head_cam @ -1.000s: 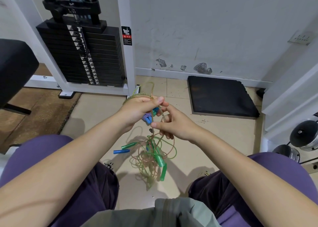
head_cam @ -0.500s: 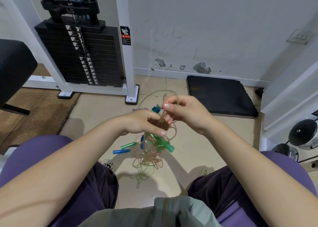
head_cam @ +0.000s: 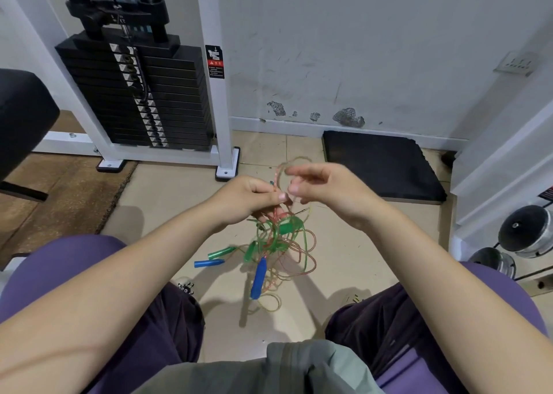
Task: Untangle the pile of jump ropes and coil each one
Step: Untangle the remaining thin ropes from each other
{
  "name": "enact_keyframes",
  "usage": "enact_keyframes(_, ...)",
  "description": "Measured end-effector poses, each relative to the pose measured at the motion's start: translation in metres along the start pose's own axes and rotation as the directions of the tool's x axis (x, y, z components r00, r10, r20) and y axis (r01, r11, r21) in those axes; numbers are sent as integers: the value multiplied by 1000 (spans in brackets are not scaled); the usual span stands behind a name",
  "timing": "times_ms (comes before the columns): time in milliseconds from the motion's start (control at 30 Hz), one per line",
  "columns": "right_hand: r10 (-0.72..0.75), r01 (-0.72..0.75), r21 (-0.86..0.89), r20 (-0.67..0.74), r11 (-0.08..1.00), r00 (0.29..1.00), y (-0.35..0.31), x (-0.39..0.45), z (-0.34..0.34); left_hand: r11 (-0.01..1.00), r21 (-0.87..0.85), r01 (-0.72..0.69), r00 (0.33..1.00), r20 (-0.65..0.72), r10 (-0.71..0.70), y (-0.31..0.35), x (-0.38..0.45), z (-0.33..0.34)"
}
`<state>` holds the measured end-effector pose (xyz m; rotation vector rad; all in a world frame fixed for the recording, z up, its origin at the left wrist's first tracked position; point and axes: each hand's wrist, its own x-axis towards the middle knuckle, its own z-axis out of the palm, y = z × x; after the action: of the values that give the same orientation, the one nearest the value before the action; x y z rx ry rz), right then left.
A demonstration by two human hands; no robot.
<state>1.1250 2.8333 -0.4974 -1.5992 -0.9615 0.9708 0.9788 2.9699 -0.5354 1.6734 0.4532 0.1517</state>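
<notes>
Both hands, left (head_cam: 248, 196) & right (head_cam: 326, 190), pinch rope tangle (head_cam: 278, 244) hanging just below.

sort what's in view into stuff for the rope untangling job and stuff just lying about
For the job:
- tangle of ropes, hanging from both hands
- left hand, pinching the cords
- right hand, fingers at a cord loop
- loose blue handle and green handle

Lying about:
- weight stack
- black mat
- dumbbells
</notes>
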Motion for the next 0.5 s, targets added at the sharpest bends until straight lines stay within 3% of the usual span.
enact_keyframes(200, 120, -110, -145, 61, 983, 991, 12, 1, 13, 995, -95, -15, 997, -80, 8, 5, -1, -5)
enact_keyframes(500, 95, -96, -30, -17, 995, 995, 15, 0, 32, 997, -45, -69, 973, -222, 57, 7, -4, 1)
